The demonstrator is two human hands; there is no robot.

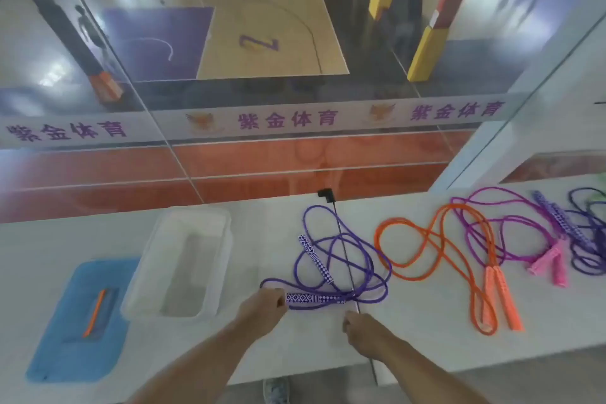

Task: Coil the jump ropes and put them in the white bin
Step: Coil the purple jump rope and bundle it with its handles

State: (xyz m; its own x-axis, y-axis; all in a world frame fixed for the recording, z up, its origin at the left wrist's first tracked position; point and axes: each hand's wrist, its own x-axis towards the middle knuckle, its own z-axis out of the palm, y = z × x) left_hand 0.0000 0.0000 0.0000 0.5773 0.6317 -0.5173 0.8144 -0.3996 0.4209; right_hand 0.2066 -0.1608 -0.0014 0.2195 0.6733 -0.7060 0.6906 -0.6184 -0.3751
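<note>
A purple jump rope (341,252) with patterned purple-and-white handles lies in loose loops on the white table (426,338). My left hand (262,307) grips the end of its near handle (311,298). The other handle (315,257) lies free among the loops. My right hand (362,333) hovers just below the rope with curled fingers, holding nothing that I can see. The white bin (183,229), translucent and with nothing inside, stands to the left of the rope.
An orange rope (436,252), a pink-handled purple rope (511,233) and another purple rope (587,239) lie to the right. A blue mat (65,344) with an orange stick sits at the left. A thin black rod (344,249) crosses the table. A glass wall stands behind.
</note>
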